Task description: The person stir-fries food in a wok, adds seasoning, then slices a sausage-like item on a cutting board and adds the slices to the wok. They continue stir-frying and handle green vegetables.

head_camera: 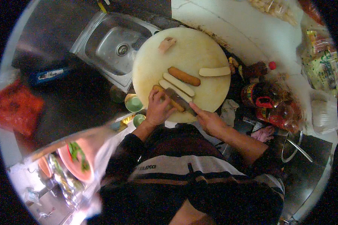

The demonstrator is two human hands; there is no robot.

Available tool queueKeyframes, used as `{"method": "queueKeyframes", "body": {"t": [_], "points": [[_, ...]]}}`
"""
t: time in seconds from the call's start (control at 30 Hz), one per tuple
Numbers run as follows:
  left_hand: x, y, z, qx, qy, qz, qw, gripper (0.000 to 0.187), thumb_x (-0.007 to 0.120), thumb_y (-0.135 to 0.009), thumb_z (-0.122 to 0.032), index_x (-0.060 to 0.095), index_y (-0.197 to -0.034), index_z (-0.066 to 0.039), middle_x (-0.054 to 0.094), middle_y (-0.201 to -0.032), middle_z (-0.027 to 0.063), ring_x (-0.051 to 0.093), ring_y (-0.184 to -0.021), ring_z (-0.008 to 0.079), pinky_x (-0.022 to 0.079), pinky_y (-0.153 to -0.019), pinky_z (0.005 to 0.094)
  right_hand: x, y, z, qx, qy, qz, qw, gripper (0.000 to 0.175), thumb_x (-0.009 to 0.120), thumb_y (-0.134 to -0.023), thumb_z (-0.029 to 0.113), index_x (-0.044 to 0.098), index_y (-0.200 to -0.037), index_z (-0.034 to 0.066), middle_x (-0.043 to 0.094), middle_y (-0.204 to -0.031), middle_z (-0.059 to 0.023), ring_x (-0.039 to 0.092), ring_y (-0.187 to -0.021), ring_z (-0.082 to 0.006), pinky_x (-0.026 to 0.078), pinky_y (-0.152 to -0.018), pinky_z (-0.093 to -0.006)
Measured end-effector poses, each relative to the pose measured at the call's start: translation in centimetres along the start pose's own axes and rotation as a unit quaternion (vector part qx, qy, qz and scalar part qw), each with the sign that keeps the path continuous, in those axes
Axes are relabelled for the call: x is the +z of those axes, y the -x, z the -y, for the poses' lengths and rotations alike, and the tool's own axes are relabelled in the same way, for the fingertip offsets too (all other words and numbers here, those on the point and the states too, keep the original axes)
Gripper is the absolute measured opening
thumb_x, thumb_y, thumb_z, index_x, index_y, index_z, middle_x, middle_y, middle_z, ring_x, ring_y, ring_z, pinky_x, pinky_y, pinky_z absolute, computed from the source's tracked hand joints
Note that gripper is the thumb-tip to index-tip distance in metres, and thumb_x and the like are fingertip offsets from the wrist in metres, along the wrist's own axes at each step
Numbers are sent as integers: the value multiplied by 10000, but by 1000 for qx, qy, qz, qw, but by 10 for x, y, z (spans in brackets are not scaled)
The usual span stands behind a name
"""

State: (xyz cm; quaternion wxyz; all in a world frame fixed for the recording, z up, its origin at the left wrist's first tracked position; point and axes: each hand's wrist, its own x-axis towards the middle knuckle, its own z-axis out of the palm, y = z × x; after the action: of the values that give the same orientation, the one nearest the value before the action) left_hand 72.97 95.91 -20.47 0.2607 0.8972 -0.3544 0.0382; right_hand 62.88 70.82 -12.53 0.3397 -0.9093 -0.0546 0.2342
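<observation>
A round pale cutting board (186, 53) lies before me. My left hand (157, 105) presses a brown sausage (178, 105) at the board's near side, fingertips on its left end. In my right hand (209, 119) is a kitchen knife (178, 99), its wide blade lying slantwise along that sausage. Just beyond the blade are two long pale sausage pieces (180, 84), side by side. Another brown sausage piece (184, 76) rests behind them. One more pale piece (214, 71) sits near the right rim. A small pinkish lump of raw meat (166, 45) is at the far side.
A stainless steel sink (101, 60) adjoins the board on the left. Two green bowls (134, 104) stand by its near left edge. Plastic bottles (281, 104) and a rag (229, 109) are on the right. A red plastic bag (19, 108) lies far left.
</observation>
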Motion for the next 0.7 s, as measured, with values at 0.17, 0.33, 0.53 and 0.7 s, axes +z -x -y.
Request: {"method": "queueKeyframes", "body": {"t": [0.17, 0.33, 0.53, 0.7], "points": [[2, 3, 3, -15, 18, 25, 999, 490, 831, -673, -305, 621, -1074, -118, 492, -1205, 168, 371, -1236, 443, 317, -1068, 534, 10, -13, -6, -24, -4, -3, 1000, 686, 546, -936, 98, 247, -1540, 232, 651, -1051, -231, 654, -888, -412, 538, -790, -456], [-3, 2, 0, -33, 36, -7, 999, 463, 826, -675, -299, 627, -1051, -118, 512, -1198, 157, 383, -1234, 436, 311, -1068, 531, 17, -23, -8, -8, 18, 20, 1000, 686, 529, -927, 90, 253, -1539, 235, 650, -1043, -231, 652, -874, -408, 537, -748, -466], [-6, -1, -3, -18, 34, -20, 999, 442, 821, -677, -293, 629, -1034, -116, 524, -1183, 153, 397, -1228, 421, 309, -1069, 540, 22, -48, 3, -45, 46, -26, 998, 716, 509, -914, 89, 213, -1546, 249, 659, -939, -226, 655, -798, -411, 525, -672, -495], [-5, -2, -3, -29, 25, -32, 999, 416, 808, -687, -283, 636, -1026, -116, 547, -1195, 151, 406, -1242, 398, 308, -1079, 539, 15, -77, 31, -43, 47, -8, 998, 726, 519, -917, 112, 192, -1548, 261, 667, -878, -227, 652, -737, -420, 509, -633, -520]]}}
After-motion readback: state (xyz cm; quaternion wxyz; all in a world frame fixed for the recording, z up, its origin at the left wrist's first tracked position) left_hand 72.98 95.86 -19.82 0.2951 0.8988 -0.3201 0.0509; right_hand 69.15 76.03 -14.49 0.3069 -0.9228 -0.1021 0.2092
